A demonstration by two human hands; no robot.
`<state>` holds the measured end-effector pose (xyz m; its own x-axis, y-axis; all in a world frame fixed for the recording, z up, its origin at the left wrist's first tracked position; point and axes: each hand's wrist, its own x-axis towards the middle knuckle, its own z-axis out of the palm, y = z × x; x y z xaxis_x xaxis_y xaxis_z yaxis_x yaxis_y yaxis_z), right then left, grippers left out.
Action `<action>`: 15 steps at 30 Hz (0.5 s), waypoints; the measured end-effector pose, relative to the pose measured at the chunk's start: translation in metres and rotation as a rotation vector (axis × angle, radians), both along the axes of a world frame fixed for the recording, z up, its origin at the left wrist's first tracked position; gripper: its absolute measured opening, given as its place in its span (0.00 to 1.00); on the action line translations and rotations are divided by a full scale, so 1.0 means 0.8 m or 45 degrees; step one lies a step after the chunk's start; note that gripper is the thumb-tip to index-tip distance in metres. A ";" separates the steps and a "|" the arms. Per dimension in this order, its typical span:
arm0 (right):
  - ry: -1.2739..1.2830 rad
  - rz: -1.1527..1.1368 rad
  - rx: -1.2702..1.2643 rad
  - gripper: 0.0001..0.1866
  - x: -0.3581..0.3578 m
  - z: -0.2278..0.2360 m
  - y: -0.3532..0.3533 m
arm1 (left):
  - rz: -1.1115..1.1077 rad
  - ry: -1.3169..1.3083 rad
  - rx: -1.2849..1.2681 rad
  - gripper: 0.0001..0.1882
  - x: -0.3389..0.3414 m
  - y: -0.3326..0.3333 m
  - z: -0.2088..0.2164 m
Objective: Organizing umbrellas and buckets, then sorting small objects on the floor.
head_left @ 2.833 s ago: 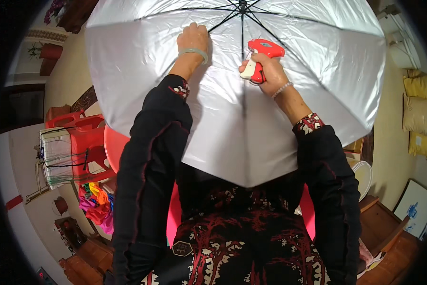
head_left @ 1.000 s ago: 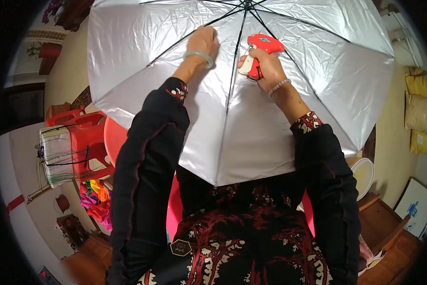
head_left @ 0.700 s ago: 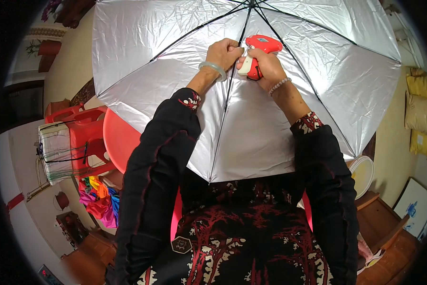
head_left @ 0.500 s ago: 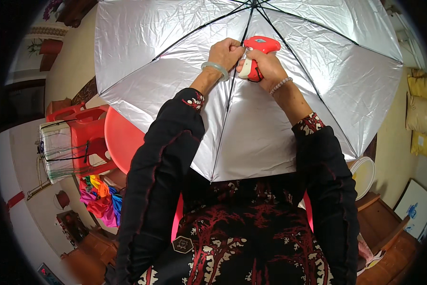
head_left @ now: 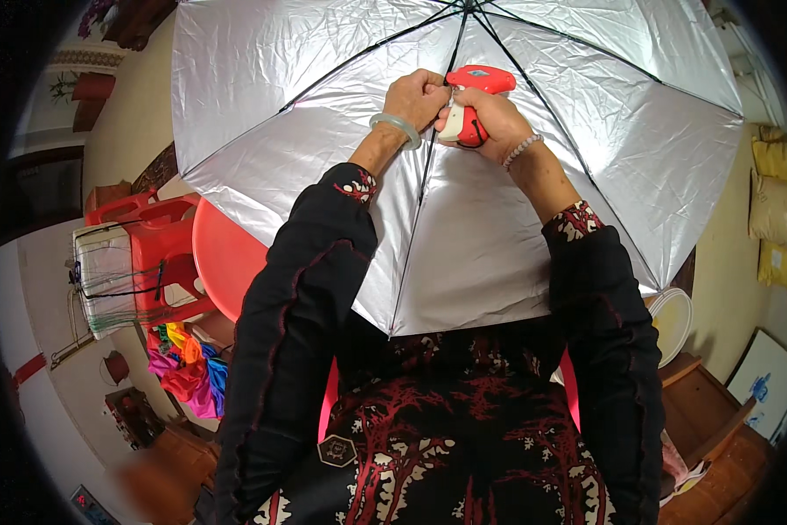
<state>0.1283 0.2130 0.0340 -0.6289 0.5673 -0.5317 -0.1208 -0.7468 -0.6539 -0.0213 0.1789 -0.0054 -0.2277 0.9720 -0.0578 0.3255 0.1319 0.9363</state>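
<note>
An open umbrella point(head_left: 481, 262) with a silvery lining lies spread before me, its inner side facing up and its near edge over my lap. My left hand point(head_left: 413, 101) is closed in a pinch at one thin black rib point(head_left: 425, 171), holding it and perhaps some lining; the fingertips hide the exact spot. Wrapped round the grip of a red-and-white pistol-shaped hand tool point(head_left: 481, 79), my right hand point(head_left: 498, 127) sits just right of that rib. The tool's front end points left, close against the left fingertips. What lies between them is too small to make out.
Left of the umbrella are a red round tabletop point(head_left: 223, 254), red plastic stools point(head_left: 161, 249) and a white box point(head_left: 109, 276) with cords. Bright multicoloured cloth point(head_left: 192, 367) lies below them. To the right stand a white round tub point(head_left: 671, 324) and brown wooden furniture point(head_left: 704, 402).
My right hand and the pistol-shaped tool have shifted and tilted very slightly, with the grip a little higher. The left hand stays at the rib, and the umbrella barely moves.
</note>
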 end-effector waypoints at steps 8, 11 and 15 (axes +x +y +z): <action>0.063 0.033 -0.026 0.14 0.005 -0.007 0.005 | -0.112 0.257 0.064 0.10 -0.011 0.007 0.006; 0.036 0.008 -0.008 0.15 0.006 0.003 0.007 | -0.167 0.391 -0.043 0.12 -0.023 0.019 0.021; 0.004 -0.068 0.042 0.16 0.011 0.024 0.010 | -0.244 0.753 0.037 0.10 -0.045 0.031 0.043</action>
<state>0.1368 0.2207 0.0533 -0.5989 0.6171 -0.5104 -0.1619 -0.7175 -0.6774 -0.0572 0.2033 0.0288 -0.0343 0.9981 0.0518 0.8056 -0.0031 0.5925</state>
